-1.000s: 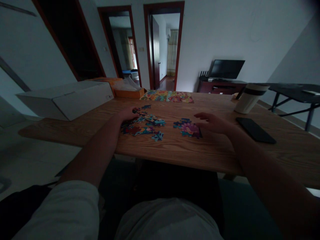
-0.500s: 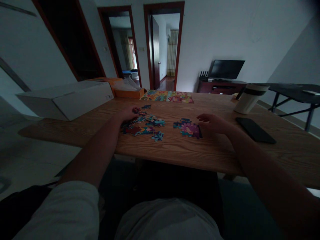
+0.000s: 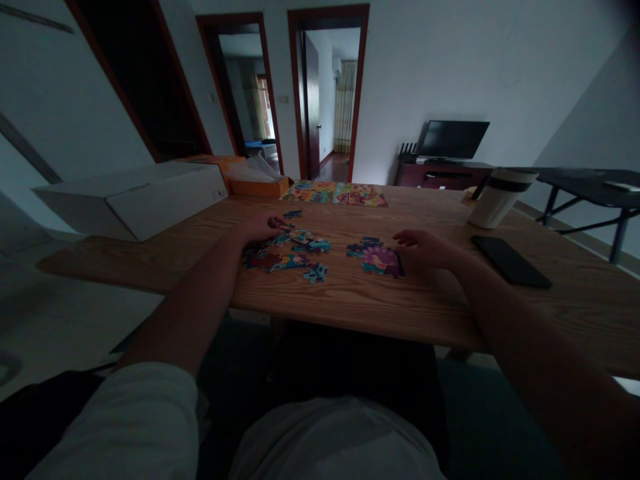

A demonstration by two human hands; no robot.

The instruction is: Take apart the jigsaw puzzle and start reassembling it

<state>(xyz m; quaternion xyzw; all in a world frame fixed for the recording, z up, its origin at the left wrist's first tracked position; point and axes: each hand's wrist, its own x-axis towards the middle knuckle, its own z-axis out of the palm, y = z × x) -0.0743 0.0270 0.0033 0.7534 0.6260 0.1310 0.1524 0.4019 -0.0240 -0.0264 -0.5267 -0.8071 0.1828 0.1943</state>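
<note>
Several loose puzzle pieces [image 3: 285, 259] lie in a pile on the wooden table, left of centre. My left hand [image 3: 260, 227] is at the pile's back left edge, its fingers closed on a small dark puzzle piece [image 3: 275, 223]. Just behind it lies a separate blue piece [image 3: 293, 214]. To the right, joined pieces form a purple and teal patch [image 3: 379, 258]. My right hand [image 3: 423, 246] rests beside that patch, fingers a little spread and nothing seen in them.
A colourful picture sheet [image 3: 334, 193] lies at the table's back edge. A white box [image 3: 165, 199] and an orange box [image 3: 257, 188] stand at the back left. On the right are a dark phone [image 3: 510, 261] and a pale cup [image 3: 501, 198].
My left hand has shifted slightly to the right, with the small piece turned in its fingers. My right hand has hardly moved.
</note>
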